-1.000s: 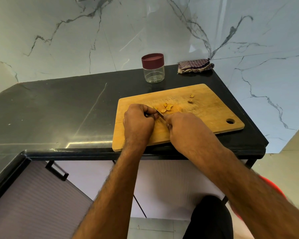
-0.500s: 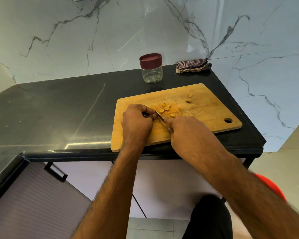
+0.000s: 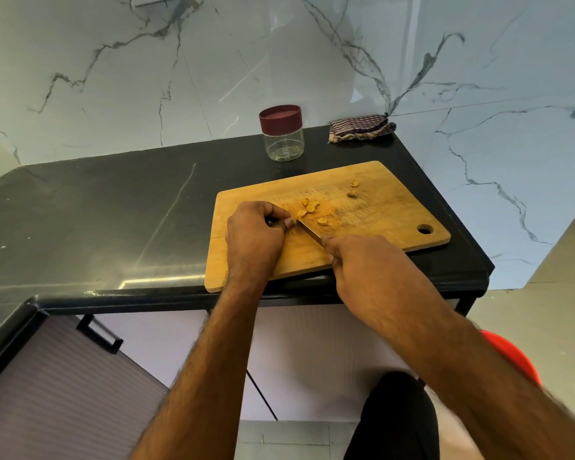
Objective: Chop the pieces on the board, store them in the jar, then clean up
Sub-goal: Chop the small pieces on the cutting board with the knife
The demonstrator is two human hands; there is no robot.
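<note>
— So, where do your pieces sit right now?

— Your chopped yellow pieces (image 3: pixel 311 209) lie in a small cluster near the middle of the wooden cutting board (image 3: pixel 389 214), just past the knife blade (image 3: pixel 309 230). Two more bits (image 3: pixel 353 189) sit apart from them, toward the board's far right side.

— And your hands?

— Your right hand (image 3: pixel 369 270) is wrapped around the knife's handle, which is hidden inside your fist; only the blade shows, angled up and left with its tip close to your left thumb. Your left hand (image 3: pixel 254 235) rests on the board with the fingers curled under and the thumb tucked against the fingertips beside the blade. It looks to be pinching something small there, but whatever it holds is hidden, so you cannot tell what it is.

— Where is your jar?

— Your clear jar (image 3: pixel 282 136) stands upright on the black countertop (image 3: pixel 97 207) behind the board, apart from it, with its dark red lid (image 3: pixel 280 115) on. It looks empty.

— Anything else around you?

— A striped cloth (image 3: pixel 361 127) lies crumpled in the counter's far right corner against the marble wall (image 3: pixel 213 61). The board has a round hole (image 3: pixel 425 229) in its near right corner, and its near edge reaches the counter's front edge. Below the counter you see a drawer handle (image 3: pixel 98 333) at left and something red (image 3: pixel 508 356) behind your right forearm.
</note>
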